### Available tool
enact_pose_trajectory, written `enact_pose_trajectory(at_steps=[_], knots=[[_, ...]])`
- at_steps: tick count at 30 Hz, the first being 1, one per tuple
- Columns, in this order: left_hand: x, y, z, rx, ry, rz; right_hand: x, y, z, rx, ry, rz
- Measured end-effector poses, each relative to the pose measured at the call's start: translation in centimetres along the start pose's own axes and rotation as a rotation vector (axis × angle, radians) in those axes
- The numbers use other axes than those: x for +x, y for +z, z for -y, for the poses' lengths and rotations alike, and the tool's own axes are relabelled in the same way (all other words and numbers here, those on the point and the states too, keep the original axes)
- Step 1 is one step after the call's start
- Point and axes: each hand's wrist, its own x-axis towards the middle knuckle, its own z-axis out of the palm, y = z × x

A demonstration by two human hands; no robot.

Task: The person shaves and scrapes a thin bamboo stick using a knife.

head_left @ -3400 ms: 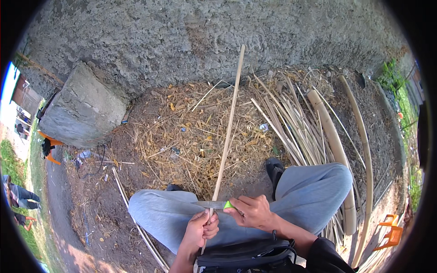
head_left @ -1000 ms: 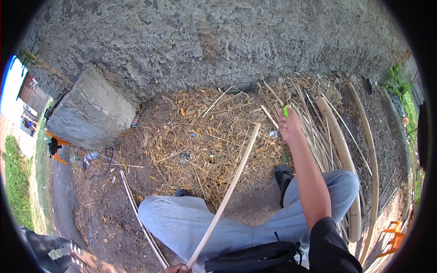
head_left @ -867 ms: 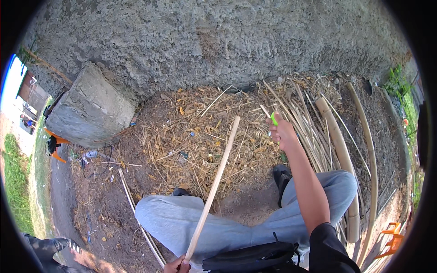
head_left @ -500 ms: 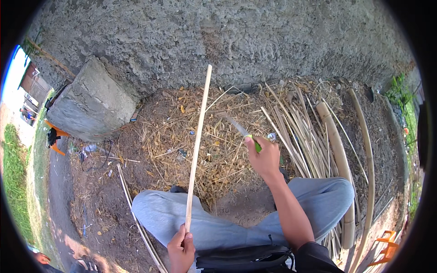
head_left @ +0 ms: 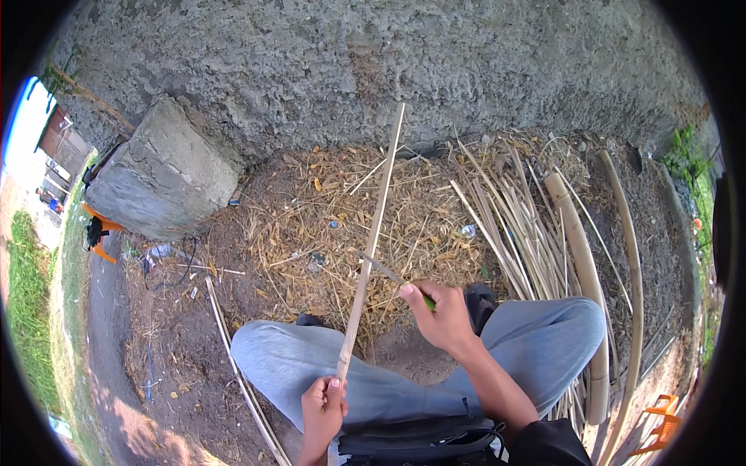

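My left hand [head_left: 322, 405] is closed round the near end of a long pale bamboo strip [head_left: 374, 233], which slants up and away to the right. In my right hand [head_left: 441, 314] is a knife [head_left: 386, 272] with a green handle, mostly covered by my fingers. Its blade points to the left and crosses the strip near the strip's middle; whether the edge touches the wood I cannot tell. Both hands are above my lap, the left one over my thigh and the right one between my knees.
Many thin bamboo strips [head_left: 517, 225] lie piled at the right, beside a thick bamboo pole [head_left: 579, 248] and a longer one [head_left: 625, 233]. A rough wall [head_left: 435, 70] rises ahead, with a concrete block [head_left: 167, 175] at left. Shavings [head_left: 311, 241] cover the ground.
The strip has swung to the right and turned, with my left hand slightly higher. My right hand has brought the knife down and left, so its blade now crosses the strip.
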Motion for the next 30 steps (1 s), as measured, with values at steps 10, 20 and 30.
enact_pose_trajectory(at_steps=[10, 20, 30], knots=[[1.8, 1.6, -1.5, -0.215, -0.087, 0.191, -5.1, 3.2, -1.8, -0.012, -0.391, 0.099], [1.9, 2.4, -1.2, -0.157, -0.016, 0.216, -5.9, 3.4, -2.4, -0.074, -0.475, 0.054], [2.0, 2.6, -1.2, -0.111, 0.057, 0.2, -6.0, 3.7, -2.7, -0.18, -0.563, -0.019]])
